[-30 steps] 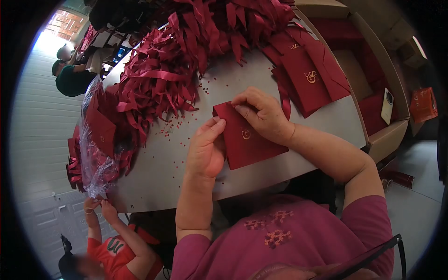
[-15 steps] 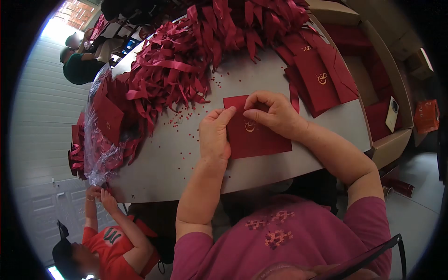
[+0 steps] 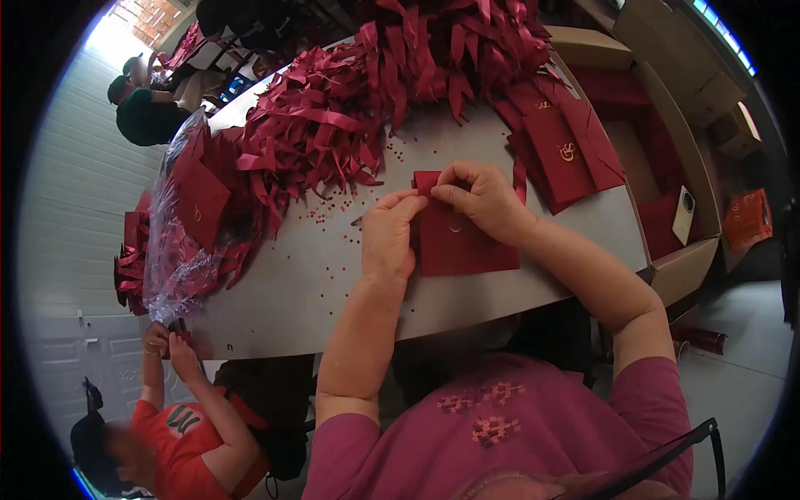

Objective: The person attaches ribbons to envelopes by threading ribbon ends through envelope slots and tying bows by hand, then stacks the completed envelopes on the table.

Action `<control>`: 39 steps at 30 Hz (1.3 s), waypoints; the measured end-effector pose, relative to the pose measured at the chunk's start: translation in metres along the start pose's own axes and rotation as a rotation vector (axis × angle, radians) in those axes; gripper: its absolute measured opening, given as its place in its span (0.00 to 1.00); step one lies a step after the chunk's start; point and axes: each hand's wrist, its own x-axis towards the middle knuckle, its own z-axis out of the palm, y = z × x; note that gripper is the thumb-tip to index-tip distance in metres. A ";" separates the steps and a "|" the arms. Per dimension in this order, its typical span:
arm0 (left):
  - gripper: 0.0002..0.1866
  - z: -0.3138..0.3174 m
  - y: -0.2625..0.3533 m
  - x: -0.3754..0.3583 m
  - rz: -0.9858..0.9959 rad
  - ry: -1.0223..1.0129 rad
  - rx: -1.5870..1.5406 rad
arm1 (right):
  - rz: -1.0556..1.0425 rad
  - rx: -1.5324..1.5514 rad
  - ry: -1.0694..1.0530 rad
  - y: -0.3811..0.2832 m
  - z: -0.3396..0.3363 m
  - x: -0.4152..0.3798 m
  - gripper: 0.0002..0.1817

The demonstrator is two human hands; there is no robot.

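Note:
A dark red paper gift bag (image 3: 468, 254) with a gold print lies flat on the table in front of me. My left hand (image 3: 389, 227) is closed on the bag's upper left edge, thumb on top. A small dark red tip, perhaps ribbon, sticks out left of that hand. My right hand (image 3: 485, 198) reaches over the bag's upper part, thumb and forefinger pinched beside the left thumb. What lies in the pinch is too small to make out. The right hand partly covers the gold print.
Red ribbons (image 3: 312, 133) are heaped at the back. More red bags (image 3: 560, 150) lie to the right, beside a cardboard box (image 3: 685, 265) with a phone (image 3: 683, 215) on its contents. Plastic-wrapped bags (image 3: 200, 204) stand left. Red dots dot the table (image 3: 283, 304). A co-worker (image 3: 187, 429) sits lower left.
My right hand has moved slightly left, its thumb and forefinger closing together beside my left thumb. Less of the gold print shows. The view has shifted slightly.

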 end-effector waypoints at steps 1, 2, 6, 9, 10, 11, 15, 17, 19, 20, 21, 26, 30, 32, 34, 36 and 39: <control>0.11 0.000 0.000 0.000 0.004 -0.003 -0.007 | -0.004 -0.021 0.032 -0.002 0.002 0.000 0.06; 0.11 0.000 -0.001 -0.001 0.005 -0.015 0.016 | -0.008 -0.041 0.064 -0.004 0.003 0.000 0.06; 0.11 0.002 0.003 -0.006 -0.018 -0.043 0.078 | -0.244 -0.516 0.110 0.004 0.001 0.006 0.06; 0.11 0.002 -0.005 -0.002 0.119 -0.050 0.255 | -0.568 -1.104 0.090 -0.001 0.002 0.009 0.07; 0.10 0.005 -0.005 -0.003 0.158 -0.075 0.246 | -0.558 -1.101 0.054 0.000 0.002 0.012 0.07; 0.10 0.005 -0.005 -0.004 0.198 -0.096 0.238 | -0.540 -1.093 0.077 0.000 0.003 0.015 0.08; 0.09 -0.004 0.003 0.000 0.042 -0.210 -0.026 | -0.553 -0.883 0.089 -0.004 0.003 0.017 0.07; 0.09 -0.004 0.004 0.001 0.007 -0.224 -0.079 | -0.531 -0.804 0.100 -0.001 0.002 0.014 0.07; 0.09 -0.002 0.004 -0.001 0.021 -0.237 -0.017 | -0.497 -0.716 0.101 0.002 -0.001 0.014 0.07; 0.09 -0.003 0.001 0.001 0.024 -0.239 -0.018 | -0.489 -0.656 0.120 0.004 -0.003 0.014 0.07; 0.09 -0.003 -0.002 0.004 0.045 -0.249 -0.026 | -0.482 -0.597 0.139 0.003 -0.005 0.014 0.07; 0.11 0.002 0.000 0.001 0.048 -0.262 -0.022 | -0.306 -0.530 0.045 -0.003 -0.012 0.016 0.07; 0.11 0.002 0.002 0.005 0.097 -0.259 0.179 | -0.146 -0.476 0.017 -0.015 -0.012 0.014 0.08; 0.11 -0.001 -0.001 0.004 0.121 -0.258 0.333 | -0.112 -0.584 0.004 -0.033 -0.012 0.006 0.08; 0.11 0.003 -0.003 0.005 0.119 -0.253 0.285 | -0.298 -0.447 0.063 -0.007 -0.014 0.016 0.10; 0.11 0.003 -0.006 0.006 0.103 -0.271 0.206 | -0.160 -0.274 -0.005 -0.008 -0.015 0.018 0.12; 0.11 -0.004 -0.010 0.012 0.092 -0.332 0.178 | 0.038 -0.168 -0.078 -0.019 -0.023 0.016 0.11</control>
